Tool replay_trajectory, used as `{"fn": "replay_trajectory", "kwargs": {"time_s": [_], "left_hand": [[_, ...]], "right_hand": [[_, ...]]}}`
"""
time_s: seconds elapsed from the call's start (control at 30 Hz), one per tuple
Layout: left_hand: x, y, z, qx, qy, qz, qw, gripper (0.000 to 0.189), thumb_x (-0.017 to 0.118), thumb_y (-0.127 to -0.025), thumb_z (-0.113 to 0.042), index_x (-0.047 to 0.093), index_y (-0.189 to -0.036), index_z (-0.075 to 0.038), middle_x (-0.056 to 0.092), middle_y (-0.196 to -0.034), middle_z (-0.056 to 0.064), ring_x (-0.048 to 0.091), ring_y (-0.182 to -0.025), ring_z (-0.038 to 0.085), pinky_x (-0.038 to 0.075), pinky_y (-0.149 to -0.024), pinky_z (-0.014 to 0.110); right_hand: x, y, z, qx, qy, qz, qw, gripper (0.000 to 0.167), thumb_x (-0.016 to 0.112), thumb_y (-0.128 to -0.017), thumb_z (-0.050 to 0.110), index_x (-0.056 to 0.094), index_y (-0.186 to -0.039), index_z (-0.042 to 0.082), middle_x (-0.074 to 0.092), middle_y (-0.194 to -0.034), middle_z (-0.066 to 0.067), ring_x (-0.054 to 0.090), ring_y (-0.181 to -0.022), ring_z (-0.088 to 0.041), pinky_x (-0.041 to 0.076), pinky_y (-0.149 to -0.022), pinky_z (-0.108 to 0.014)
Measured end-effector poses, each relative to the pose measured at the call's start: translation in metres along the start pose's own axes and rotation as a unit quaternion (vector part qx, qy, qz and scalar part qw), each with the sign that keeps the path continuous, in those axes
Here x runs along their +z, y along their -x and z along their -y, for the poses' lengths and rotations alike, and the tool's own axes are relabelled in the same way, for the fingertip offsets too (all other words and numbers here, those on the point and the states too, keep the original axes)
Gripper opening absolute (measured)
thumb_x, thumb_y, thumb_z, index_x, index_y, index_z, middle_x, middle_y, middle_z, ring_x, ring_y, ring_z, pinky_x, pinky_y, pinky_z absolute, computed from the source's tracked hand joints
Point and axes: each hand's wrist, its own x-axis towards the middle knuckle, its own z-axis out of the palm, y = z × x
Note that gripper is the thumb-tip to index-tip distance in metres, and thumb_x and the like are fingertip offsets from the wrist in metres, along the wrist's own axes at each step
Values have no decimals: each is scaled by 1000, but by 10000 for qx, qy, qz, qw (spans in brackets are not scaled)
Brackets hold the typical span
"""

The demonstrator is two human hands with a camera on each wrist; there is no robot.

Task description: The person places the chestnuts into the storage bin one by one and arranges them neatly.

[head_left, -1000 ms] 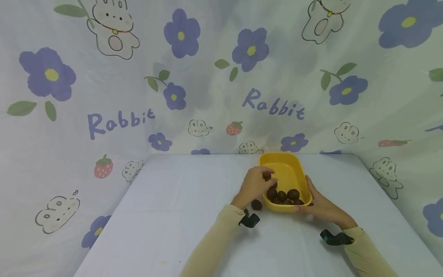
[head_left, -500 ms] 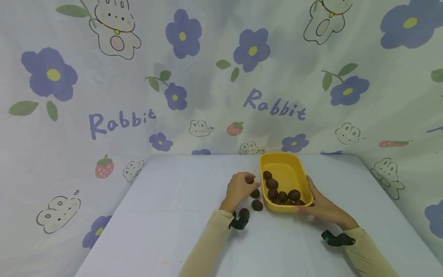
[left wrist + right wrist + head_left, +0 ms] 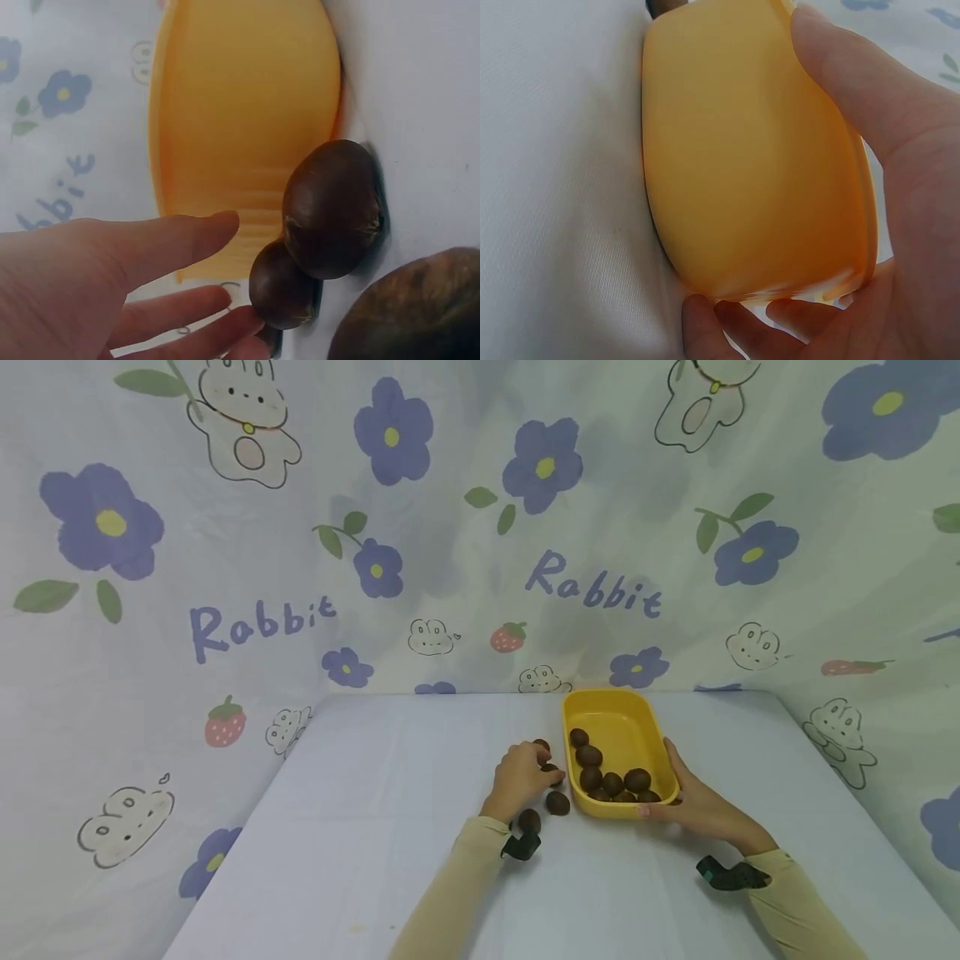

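Nearest, two tan sleeves (image 3: 450, 893) are stretched over the white tabletop (image 3: 375, 793). By the left wrist, one loose brown nut (image 3: 529, 821) is partly hidden, and another loose nut (image 3: 557, 803) is seen beside the tray's near left corner. At its near right corner, the yellow tray (image 3: 624, 735) is held by the right hand (image 3: 705, 814), with the thumb on the rim; this hold has not been changed. The left hand (image 3: 517, 779) was over the tray a second ago, but has now been brought back to the loose nuts on its left. Its fingers are spread around a nut (image 3: 551, 772), and no grip seems made yet. So one trip looks finished and another seems begun. Many nuts (image 3: 588, 756) are kept along the tray's left side and near end. The tray is set near the tabletop's far edge, right of the middle.
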Motion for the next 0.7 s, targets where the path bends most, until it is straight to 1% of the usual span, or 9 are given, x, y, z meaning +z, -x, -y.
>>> {"fn": "replay_trajectory", "kwargs": {"time_s": [0.13, 0.43, 0.53, 0.7], "left_hand": [[3, -1, 3, -71, -109, -1, 9999, 41, 86, -85, -31, 76, -115, -5, 77, -110, 8, 69, -97, 21, 58, -85, 40], [9, -2, 4, -166, -557, 16, 9983, 47, 89, -82, -33, 75, -116, -4, 77, -113, 10, 70, -103, 25, 58, -91, 44], [11, -3, 3, -172, -632, 8, 9979, 46, 90, -80, -31, 75, -115, -4, 77, -111, 9, 70, -100, 24, 58, -90, 43], [14, -4, 2, -138, -793, 10, 9968, 43, 91, -79, -29, 75, -111, -5, 77, -107, 8, 67, -91, 19, 58, -85, 40]], "right_hand": [[0, -2, 0, -34, -27, 4, 10000, 132, 77, -87, 48, -26, -161, 14, -8, -170, -32, 7, -153, -62, 20, -112, -80], [0, -2, 2, -80, -68, -1, 9999, 132, 78, -87, 47, -26, -161, 12, -8, -170, -32, 7, -153, -62, 19, -113, -80], [0, -1, 2, -70, -61, -10, 10000, 132, 78, -87, 47, -25, -161, 12, -8, -170, -32, 7, -153, -62, 19, -113, -80], [0, 0, 2, -98, -142, -35, 9998, 132, 79, -87, 45, -24, -162, 11, -10, -170, -31, 4, -153, -61, 16, -113, -81]]}}
